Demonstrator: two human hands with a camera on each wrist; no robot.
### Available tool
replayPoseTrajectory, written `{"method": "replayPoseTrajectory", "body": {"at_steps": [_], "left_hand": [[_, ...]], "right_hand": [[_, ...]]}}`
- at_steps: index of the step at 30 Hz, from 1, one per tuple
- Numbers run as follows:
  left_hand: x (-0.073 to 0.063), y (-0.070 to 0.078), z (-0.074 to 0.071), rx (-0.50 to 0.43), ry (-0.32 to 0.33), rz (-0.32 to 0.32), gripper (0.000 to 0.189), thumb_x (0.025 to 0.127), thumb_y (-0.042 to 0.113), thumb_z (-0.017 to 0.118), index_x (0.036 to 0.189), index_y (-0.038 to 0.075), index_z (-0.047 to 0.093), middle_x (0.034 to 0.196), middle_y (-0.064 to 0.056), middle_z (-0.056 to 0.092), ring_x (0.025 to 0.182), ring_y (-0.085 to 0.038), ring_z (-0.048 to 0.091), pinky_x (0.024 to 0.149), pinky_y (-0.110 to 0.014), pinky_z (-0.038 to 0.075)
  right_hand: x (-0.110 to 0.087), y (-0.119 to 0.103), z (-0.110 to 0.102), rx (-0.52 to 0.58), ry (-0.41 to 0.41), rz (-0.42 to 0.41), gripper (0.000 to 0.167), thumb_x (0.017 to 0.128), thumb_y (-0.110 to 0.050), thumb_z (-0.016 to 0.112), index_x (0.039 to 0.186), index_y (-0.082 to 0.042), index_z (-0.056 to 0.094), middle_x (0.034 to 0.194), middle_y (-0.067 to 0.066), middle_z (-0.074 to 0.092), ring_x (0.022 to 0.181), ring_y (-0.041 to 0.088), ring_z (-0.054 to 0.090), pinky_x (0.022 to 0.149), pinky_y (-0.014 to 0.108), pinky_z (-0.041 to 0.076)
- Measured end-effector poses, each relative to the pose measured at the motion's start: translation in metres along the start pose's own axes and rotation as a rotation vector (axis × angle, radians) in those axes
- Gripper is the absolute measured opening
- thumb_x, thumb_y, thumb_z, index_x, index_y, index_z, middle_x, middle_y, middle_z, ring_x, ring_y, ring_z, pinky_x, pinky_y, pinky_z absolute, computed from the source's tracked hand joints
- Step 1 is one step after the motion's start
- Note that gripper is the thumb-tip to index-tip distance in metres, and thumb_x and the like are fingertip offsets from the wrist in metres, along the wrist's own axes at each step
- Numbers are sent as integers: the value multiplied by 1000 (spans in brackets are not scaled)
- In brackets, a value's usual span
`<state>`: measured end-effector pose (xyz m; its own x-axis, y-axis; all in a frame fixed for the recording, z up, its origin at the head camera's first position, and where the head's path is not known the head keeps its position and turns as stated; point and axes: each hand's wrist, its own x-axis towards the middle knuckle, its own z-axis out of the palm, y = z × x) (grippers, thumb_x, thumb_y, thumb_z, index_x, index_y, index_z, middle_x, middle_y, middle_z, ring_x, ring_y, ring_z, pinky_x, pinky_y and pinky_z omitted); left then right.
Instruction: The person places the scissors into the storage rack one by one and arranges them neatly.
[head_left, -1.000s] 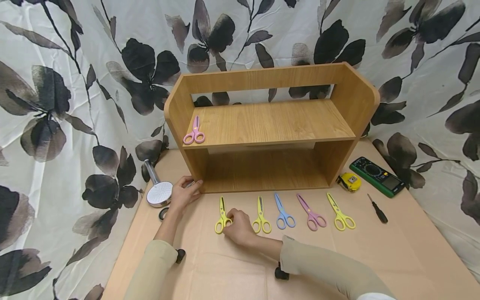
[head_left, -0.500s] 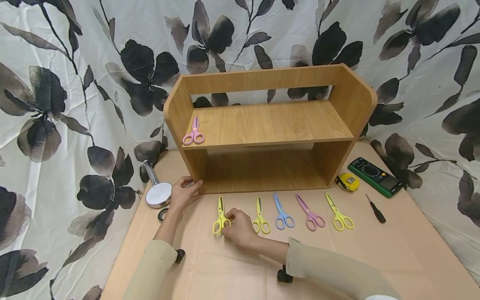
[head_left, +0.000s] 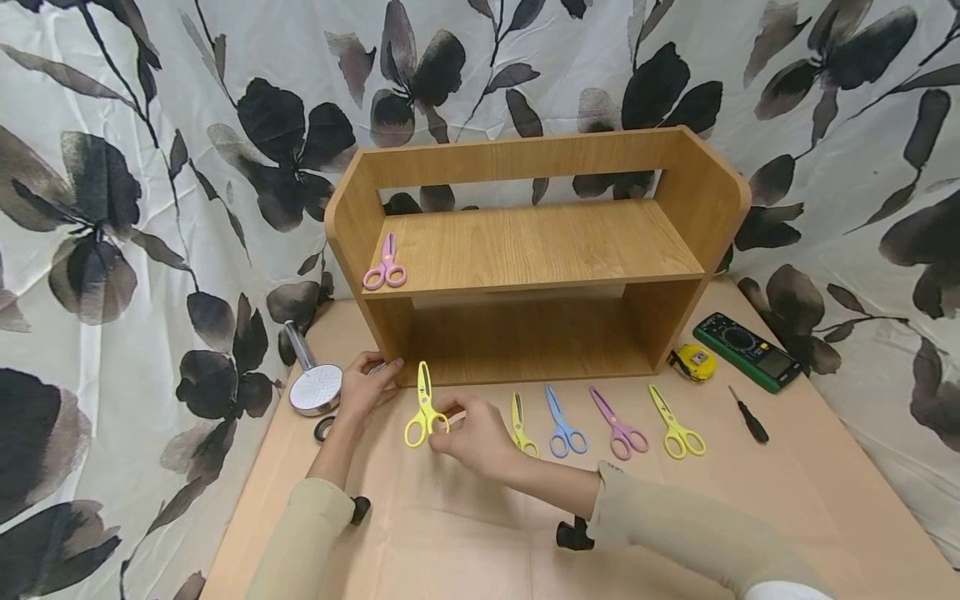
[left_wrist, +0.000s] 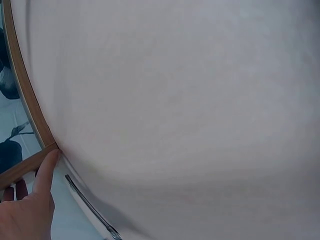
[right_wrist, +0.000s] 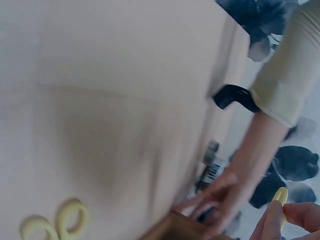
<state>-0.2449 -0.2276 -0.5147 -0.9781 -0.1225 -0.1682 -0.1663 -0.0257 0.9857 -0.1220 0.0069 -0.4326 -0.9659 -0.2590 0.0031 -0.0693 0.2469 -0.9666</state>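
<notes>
While stretched out in a beige sleeve (head_left: 675, 518) over the tabletop (head_left: 450, 542) before the wooden desktop shelf (head_left: 540, 242), pinching away with the right hand (head_left: 476, 437), thumb and fingers tight on one handle loop of the yellow scissors (head_left: 423, 408)! Blades pointing at the shelf, tips crossing its lower front edge as seen from the head, just right of its left corner.

Along the shelf's front, lined up from its middle rightward: second yellow scissors (head_left: 518, 421), partly hidden by the right hand; blue scissors (head_left: 559, 421); purple scissors (head_left: 615, 423); then third yellow scissors (head_left: 672, 423), near the shelf's right end. Further right of the shelf, a black-handled screwdriver (head_left: 750, 418). Off the shelf's left end, a small black ring (head_left: 317, 430).

And right on the shelf's lower left corner, touching the wood with the left hand (head_left: 366, 390), one finger plainly straight. Near that corner too, a thin metal piece (left_wrist: 92, 205), too hidden to name. Left of the shelf, a round shower head (head_left: 315, 389). By the shelf's right front corner, a yellow tape measure (head_left: 694, 364); just beyond, a green-edged digital multimeter (head_left: 747, 350).

Up on the shelf's upper deck, resting at its left end: pink scissors (head_left: 387, 268), loops frontward. Behind the shelf, hanging floral fabric (head_left: 292, 50).
</notes>
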Motion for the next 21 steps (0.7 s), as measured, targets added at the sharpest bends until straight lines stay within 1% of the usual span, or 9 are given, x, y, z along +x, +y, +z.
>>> {"method": "replayPoseTrajectory", "body": {"at_steps": [2,7,9,13,16,18,20,21], "left_hand": [[0,0,0,4,1,-4,40,95,19,78,126,5,57,128,-6,58,124,-39,62,100,-54,59],[1,-2,-2,-7,-11,-7,43,96,16,76,131,3,56,134,-9,55,128,-39,59,103,-55,56],[2,-2,-2,-16,-9,-6,41,96,15,76,130,3,56,134,-9,55,124,-36,63,103,-55,56],[2,-2,-3,-10,-4,-4,33,97,11,74,125,6,58,128,-6,58,105,-20,70,99,-51,60],[2,-3,-3,-6,-8,-1,30,97,11,73,123,6,58,127,-6,58,100,-16,70,97,-49,61],[2,-2,-2,4,-8,3,31,97,11,73,124,6,58,128,-6,57,103,-20,69,97,-50,61],[2,-2,-2,12,-4,2,32,97,12,74,124,6,58,131,-6,56,111,-28,68,98,-51,61],[2,-1,-2,19,-2,2,32,97,12,74,124,7,59,132,-6,56,112,-30,67,98,-51,61]], "right_hand": [[-1,-10,-5,20,-6,3,33,81,-4,74,113,-3,70,103,11,70,78,11,72,65,21,58],[3,-33,-21,36,-3,-32,31,83,-6,75,114,-4,69,103,11,74,82,10,74,69,22,60],[7,-43,-28,24,5,-48,32,82,-7,76,114,-5,68,101,11,76,81,10,74,68,23,59],[16,-63,-39,-5,25,-69,35,81,-7,79,114,-7,69,101,9,77,78,9,73,65,22,57],[23,-77,-44,-11,31,-98,35,81,-7,79,114,-7,69,106,9,75,80,10,74,65,21,57],[27,-87,-48,-19,33,-118,34,82,-8,79,115,-7,69,109,9,74,82,11,75,66,22,58],[32,-97,-52,-30,40,-137,35,82,-9,78,115,-6,68,110,10,73,83,12,75,66,22,59],[36,-101,-54,-37,43,-143,35,82,-8,78,116,-6,68,111,10,73,84,12,75,66,22,59]]}}
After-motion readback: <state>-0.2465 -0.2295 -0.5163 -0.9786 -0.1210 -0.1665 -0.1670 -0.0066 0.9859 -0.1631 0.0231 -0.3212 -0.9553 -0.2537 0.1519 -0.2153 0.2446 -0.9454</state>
